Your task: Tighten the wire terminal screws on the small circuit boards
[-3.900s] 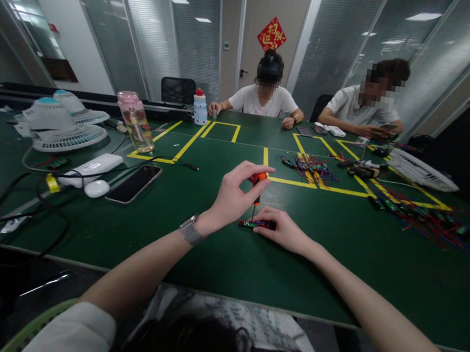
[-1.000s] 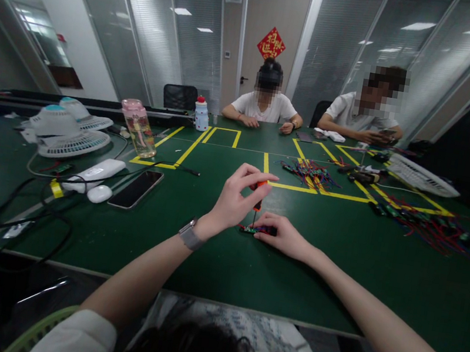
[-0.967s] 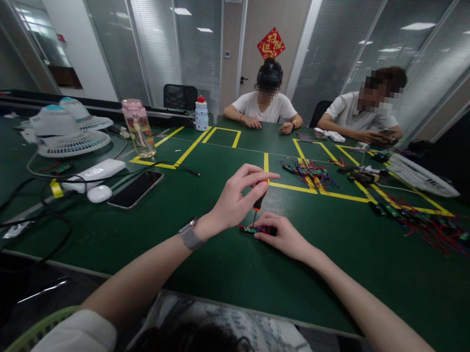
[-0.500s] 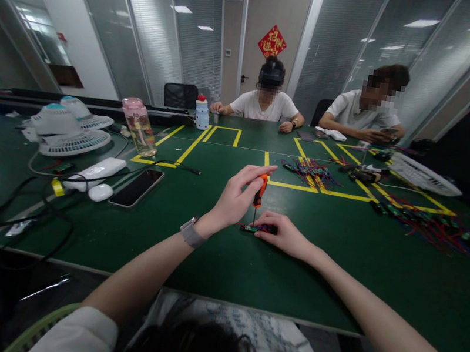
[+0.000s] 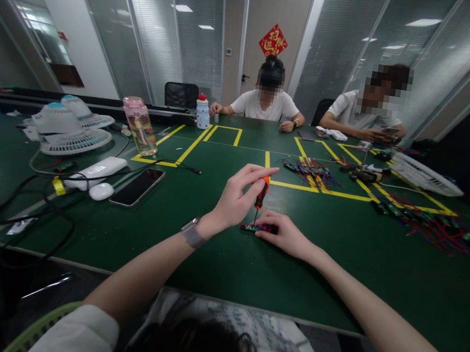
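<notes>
In the head view my left hand (image 5: 238, 195) is closed around the top of an orange and black screwdriver (image 5: 262, 194). The screwdriver stands nearly upright, its thin shaft pointing down onto a small green circuit board (image 5: 249, 227) that lies on the table. My right hand (image 5: 281, 234) pinches the board's right end, where a dark part and some red and blue wire show. The exact spot where the screwdriver tip meets the board is too small to make out.
A phone (image 5: 137, 187), a white earbud case (image 5: 101, 192), a power strip (image 5: 96, 172), cables and white fans (image 5: 73, 141) lie left. A pink-lidded bottle (image 5: 139, 125) stands behind them. Wired boards (image 5: 311, 173) pile beyond my hands and far right. Two people sit opposite.
Almost nothing differs. The screwdriver handle looks slightly turned, showing more black, while both hands stay in place.
</notes>
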Tool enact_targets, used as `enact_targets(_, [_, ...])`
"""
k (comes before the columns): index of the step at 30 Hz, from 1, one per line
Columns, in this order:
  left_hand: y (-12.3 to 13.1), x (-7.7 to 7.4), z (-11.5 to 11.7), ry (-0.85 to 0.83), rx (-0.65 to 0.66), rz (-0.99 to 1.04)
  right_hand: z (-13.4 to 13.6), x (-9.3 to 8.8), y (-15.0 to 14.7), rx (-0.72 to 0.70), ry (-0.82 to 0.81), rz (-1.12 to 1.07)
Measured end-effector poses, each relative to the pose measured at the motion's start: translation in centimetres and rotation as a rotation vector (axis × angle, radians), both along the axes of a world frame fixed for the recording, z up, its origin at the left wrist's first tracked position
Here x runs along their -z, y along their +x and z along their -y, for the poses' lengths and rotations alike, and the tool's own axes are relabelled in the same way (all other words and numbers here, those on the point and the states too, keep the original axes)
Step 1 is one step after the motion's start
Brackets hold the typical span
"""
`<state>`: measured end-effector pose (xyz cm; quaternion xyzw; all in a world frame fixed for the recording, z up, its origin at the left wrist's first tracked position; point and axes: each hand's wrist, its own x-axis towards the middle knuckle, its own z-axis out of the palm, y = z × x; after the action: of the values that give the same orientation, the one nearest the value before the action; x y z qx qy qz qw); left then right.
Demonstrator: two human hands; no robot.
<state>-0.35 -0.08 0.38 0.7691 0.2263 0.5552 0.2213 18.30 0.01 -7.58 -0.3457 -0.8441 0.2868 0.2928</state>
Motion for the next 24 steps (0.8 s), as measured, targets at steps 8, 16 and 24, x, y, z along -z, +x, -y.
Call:
enact_targets(8, [0.31, 0.23, -0.30, 0.011, -0.103, 0.086, 0.07, -0.08, -0.03, 0.012, 0.003, 0.013])
enact_targets(16, [0.16, 0.27, -0.35, -0.097, 0.051, 0.095, 0.18, -0.15, -0.09, 0.009, -0.008, 0.009])
enact_targets(24, [0.10, 0.15, -0.15, 0.021, -0.143, 0.072, 0.12, -0.14, -0.08, 0.014, 0.012, 0.024])
